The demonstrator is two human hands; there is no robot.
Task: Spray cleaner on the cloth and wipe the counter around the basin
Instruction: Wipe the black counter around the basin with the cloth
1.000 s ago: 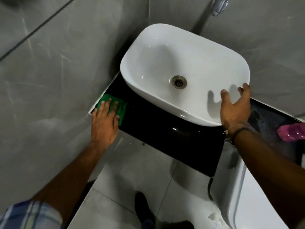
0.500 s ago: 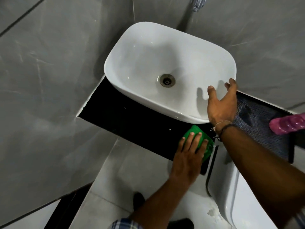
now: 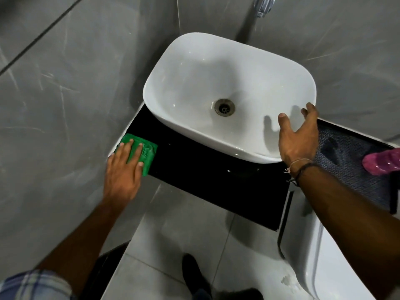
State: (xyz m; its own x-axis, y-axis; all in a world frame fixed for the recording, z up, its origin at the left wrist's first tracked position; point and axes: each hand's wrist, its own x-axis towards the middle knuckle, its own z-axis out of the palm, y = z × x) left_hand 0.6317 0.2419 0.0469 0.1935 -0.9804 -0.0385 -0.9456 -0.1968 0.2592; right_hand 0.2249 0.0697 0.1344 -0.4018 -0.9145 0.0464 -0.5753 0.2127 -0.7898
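A folded green cloth lies on the glossy black counter at its left end, against the grey wall. My left hand presses flat on the cloth with fingers spread over it. A white oval basin sits on the counter. My right hand rests open on the basin's front right rim, thumb inside the bowl. A pink bottle lies on a dark patterned mat at the right.
Grey tiled walls close in at the left and behind. A chrome tap juts out above the basin. A white toilet cistern stands below right. My dark shoe is on the pale floor tiles.
My left hand has slid the green cloth from the counter's right front edge back to its left end. My right hand has stayed on the basin rim.
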